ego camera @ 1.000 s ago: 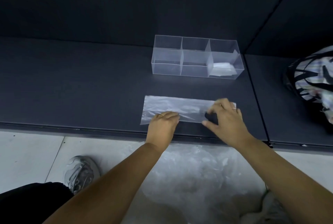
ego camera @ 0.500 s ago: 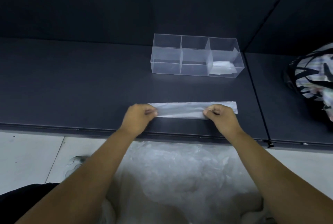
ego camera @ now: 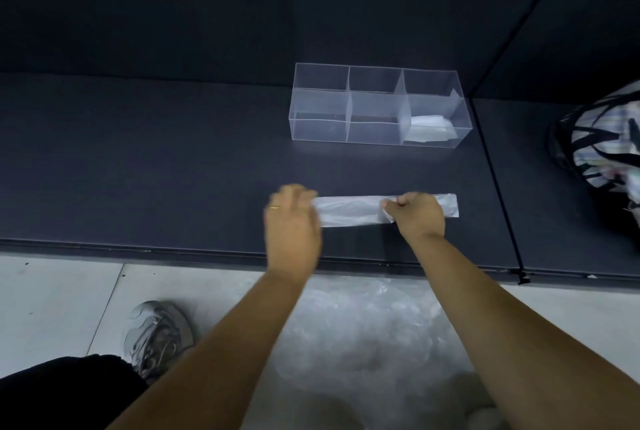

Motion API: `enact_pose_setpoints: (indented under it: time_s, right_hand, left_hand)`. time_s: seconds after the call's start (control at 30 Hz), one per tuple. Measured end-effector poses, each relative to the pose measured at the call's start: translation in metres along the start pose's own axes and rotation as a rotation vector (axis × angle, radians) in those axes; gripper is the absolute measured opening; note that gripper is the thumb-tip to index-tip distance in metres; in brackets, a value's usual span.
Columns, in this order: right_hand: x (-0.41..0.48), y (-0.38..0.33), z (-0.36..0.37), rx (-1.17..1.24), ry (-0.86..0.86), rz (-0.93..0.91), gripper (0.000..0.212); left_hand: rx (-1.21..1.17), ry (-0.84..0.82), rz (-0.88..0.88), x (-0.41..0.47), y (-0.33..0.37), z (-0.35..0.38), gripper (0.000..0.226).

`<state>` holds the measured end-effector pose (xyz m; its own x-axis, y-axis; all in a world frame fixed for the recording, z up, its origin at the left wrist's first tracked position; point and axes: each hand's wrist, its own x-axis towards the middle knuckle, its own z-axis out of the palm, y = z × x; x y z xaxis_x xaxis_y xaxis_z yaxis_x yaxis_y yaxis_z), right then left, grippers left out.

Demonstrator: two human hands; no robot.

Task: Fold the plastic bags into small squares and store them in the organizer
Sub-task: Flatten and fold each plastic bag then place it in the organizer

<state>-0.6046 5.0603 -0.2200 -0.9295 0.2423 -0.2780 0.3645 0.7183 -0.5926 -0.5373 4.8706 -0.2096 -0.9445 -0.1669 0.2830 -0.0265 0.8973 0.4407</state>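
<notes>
Head: L hand (ego camera: 294,222) now loose, blurred.

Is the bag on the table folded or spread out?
Folded: the bag lies as a narrow strip, not yet a square; the right hand pinches it.

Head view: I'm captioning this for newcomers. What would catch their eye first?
The pale folded plastic strip on the dark table stands out, the right hand pinching it toward its right end, the blurred left hand at its left end. Behind sits the clear organizer, one folded bag at its right end. Loose bags heap on the floor below.
</notes>
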Motion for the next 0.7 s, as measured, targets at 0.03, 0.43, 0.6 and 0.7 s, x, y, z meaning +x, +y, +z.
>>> enact_pose_setpoints:
  time_s: [0.03,0.43,0.6,0.7]
  right_hand:
    - [-0.001,-0.001,0.001,-0.014,-0.001,0.000,0.037]
    - [0.037,0.053,-0.075,-0.152,-0.041,-0.151,0.030]
    - [0.041,0.054,-0.078,-0.238,-0.076,-0.272,0.006]
    - [0.034,0.055,-0.082,-0.136,-0.111,-0.199,0.007]
  left_hand:
    - [-0.020,-0.108,0.110,-0.006,0.012,0.011,0.034]
    - [0.348,-0.527,0.097,-0.028,0.016,0.057,0.082]
    - [0.361,-0.528,0.113,-0.028,0.015,0.055,0.083]
    - [0.368,-0.534,0.173,-0.023,0.011,0.053,0.086]
